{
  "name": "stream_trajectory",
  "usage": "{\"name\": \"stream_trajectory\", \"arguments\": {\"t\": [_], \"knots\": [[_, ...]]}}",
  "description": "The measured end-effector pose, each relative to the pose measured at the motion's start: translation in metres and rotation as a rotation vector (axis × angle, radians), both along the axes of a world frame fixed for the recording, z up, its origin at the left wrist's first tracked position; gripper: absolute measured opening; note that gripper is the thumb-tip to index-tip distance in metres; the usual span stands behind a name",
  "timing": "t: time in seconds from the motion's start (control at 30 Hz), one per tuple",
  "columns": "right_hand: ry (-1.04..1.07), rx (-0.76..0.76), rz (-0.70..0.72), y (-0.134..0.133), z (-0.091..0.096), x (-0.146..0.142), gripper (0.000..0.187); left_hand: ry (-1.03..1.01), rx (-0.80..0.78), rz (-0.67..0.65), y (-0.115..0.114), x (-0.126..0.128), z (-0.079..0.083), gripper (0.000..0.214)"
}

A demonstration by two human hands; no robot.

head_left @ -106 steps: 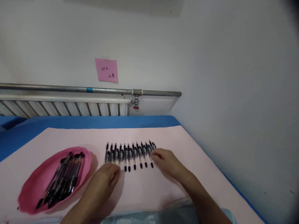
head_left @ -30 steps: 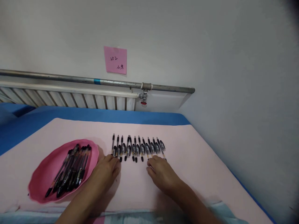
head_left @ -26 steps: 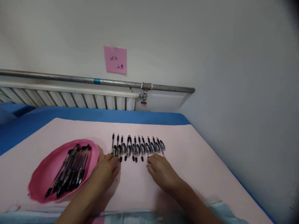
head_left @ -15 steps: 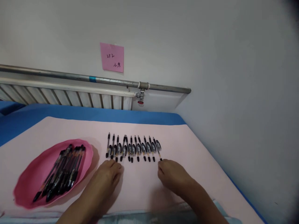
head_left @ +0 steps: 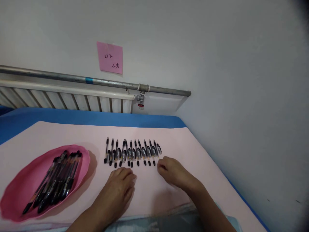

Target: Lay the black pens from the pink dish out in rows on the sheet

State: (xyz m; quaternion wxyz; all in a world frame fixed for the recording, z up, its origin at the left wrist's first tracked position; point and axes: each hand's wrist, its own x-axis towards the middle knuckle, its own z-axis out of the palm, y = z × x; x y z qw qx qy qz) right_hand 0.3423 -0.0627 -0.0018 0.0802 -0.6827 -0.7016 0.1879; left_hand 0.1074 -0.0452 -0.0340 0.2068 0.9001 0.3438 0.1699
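A row of several black pens [head_left: 117,151] lies on the pink sheet, tips pointing away from me and separate clear-bodied black caps [head_left: 134,154] among their barrels. At the row's right end, my right hand [head_left: 170,169] is closed, its fingertips at the near end of the last slanted pen [head_left: 155,146]; the fingers hide that end. My left hand [head_left: 120,185] rests palm down just in front of the row's middle, fingers loosely bent and thumb apart, with nothing visible in it. To the left, a pink scalloped dish [head_left: 16,183] holds several capped black pens [head_left: 55,183].
The pink sheet [head_left: 188,151] covers a blue surface [head_left: 145,120]. Behind stand a white radiator [head_left: 79,101] and a metal pipe [head_left: 108,83] with a red-handled valve [head_left: 141,105]. A pink note [head_left: 110,58] is on the wall. Pale blue cloth [head_left: 135,224] lies along the near edge.
My left hand has moved right, from the row's left end to its middle. My right hand stays by the last pen. The whole view has shifted, so the scene sits further left.
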Motion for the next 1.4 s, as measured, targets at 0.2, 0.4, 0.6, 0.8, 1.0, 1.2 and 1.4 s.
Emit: {"name": "stream_trajectory", "arguments": {"t": [0.2,0.4,0.6,0.8,1.0,1.2,1.4], "knots": [[0.055,0.048,-0.02,0.006,-0.004,0.003,0.02,0.01,0.009,0.012,0.002,0.006,-0.001,0.031],[0.081,0.02,0.018,0.004,-0.001,0.0,0.02,-0.006,0.015,0.035,0.005,0.006,-0.004,0.033],[0.142,0.006,0.038,0.005,0.002,-0.007,0.02,0.019,0.043,0.045,0.007,0.007,-0.007,0.034],[0.135,0.01,0.059,0.005,0.004,-0.013,0.021,-0.008,0.057,0.035,0.006,0.006,-0.006,0.03],[0.125,0.005,0.14,0.006,-0.001,-0.025,0.022,0.037,0.054,0.094,0.0,-0.003,-0.006,0.024],[0.111,0.031,0.119,0.011,-0.01,-0.026,0.022,0.034,0.022,0.148,0.006,-0.011,-0.009,0.022],[0.118,0.074,0.133,0.01,-0.01,-0.03,0.021,-0.014,0.0,0.159,0.012,-0.014,-0.009,0.021]]}}
